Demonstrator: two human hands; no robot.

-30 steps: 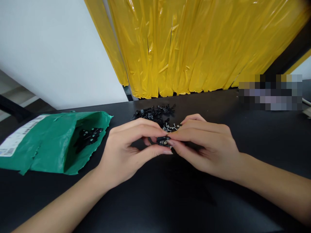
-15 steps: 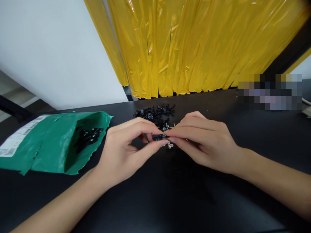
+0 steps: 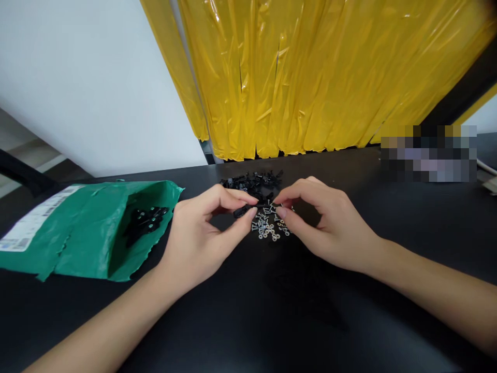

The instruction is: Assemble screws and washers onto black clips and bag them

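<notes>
My left hand (image 3: 207,223) pinches a small black plastic part (image 3: 241,211) between thumb and index finger, above the dark table. Close by on the right, the thumb and index fingertips of my right hand (image 3: 330,223) are drawn together in a pinch; whatever lies between them is too small to make out. Beneath and between the hands lie a heap of small silver screws (image 3: 264,220) and several ring-shaped nuts or washers (image 3: 275,237). Just behind these is a pile of black plastic parts (image 3: 252,181), partly covered by my left fingers.
An open green plastic mailer bag (image 3: 85,233) with black parts (image 3: 147,220) inside rests at the left on the black tabletop (image 3: 240,321). Yellow plastic strips (image 3: 279,77) hang behind the table, beside a white panel (image 3: 97,77). A blurred-out object (image 3: 429,155) sits far right.
My right fingertips have moved right, away from the black part, which stays in my left hand. More of the screws and nuts shows between the hands. The view has shifted slightly.
</notes>
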